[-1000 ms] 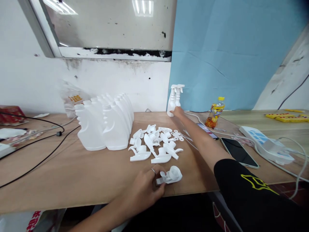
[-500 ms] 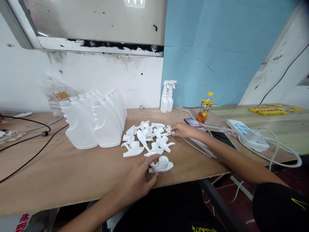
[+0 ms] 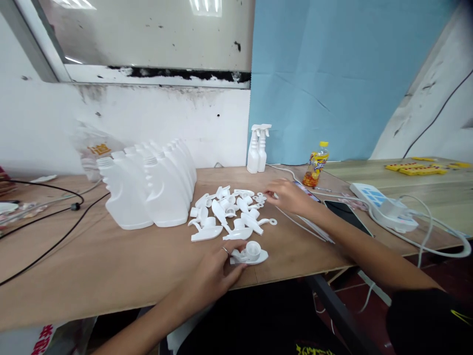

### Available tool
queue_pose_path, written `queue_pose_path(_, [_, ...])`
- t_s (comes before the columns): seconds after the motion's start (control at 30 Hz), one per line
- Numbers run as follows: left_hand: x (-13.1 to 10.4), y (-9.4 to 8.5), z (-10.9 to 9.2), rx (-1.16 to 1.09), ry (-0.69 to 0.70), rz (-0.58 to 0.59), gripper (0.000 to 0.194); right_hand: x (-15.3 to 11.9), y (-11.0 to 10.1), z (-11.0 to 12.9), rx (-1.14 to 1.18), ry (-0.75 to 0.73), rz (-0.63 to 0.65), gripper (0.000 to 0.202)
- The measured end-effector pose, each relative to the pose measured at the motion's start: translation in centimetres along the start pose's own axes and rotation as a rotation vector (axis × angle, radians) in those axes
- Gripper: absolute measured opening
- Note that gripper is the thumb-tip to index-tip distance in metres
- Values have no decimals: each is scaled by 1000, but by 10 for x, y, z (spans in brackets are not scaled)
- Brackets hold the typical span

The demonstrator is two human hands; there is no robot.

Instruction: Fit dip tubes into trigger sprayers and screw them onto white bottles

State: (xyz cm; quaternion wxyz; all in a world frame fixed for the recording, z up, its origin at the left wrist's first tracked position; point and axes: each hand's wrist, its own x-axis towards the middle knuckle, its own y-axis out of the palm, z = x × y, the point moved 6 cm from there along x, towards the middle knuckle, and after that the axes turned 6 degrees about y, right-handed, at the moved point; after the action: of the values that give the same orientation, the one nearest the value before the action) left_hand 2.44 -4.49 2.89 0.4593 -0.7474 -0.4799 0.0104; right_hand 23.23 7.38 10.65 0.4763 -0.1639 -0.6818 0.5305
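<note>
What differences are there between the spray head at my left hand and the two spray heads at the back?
The near spray head, in the left hand, lies with its round opening facing upward; the back spray heads sit upright on standing bottles. The near spray head is being touched, while no hand touches the back spray heads. All three are white.

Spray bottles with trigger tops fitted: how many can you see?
2: the left bottle and the right bottle stand side by side at the back of the table, by the blue sheet. Any directly behind them would be hidden.
</note>
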Motion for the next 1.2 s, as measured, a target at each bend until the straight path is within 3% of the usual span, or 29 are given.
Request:
queue_pose_path(0.07, [0,0,1,-3,-2,0,33,-22,-24,31,216,-118,-190,13])
queue_pose_path(0.13, [1,1,2,-6,-11,11,31,-50,-31,62,402,-210,-255,13])
queue_pose_path(0.27, [2,2,1,-54,47,20,33,-93,-10,100,550,-236,-176,24])
queue_pose_path(0.4, [2,2,-1,-70,76,25,39,-109,10,99,615,-219,-115,35])
queue_pose_path(0.53, [2,1,-5,8,55,65,33,-110,14,87,611,-155,-124,32])
queue_pose_path(0.67, [3,5,-10,123,124,111,38,-108,20,89,521,-124,-86,34])
queue_pose_path(0.8, [5,10,-7,202,180,112,46,-107,21,93,484,-123,-115,22])
queue_pose_path(1.2, [9,11,-7,184,170,155,43,-104,18,95,458,-212,-167,12])
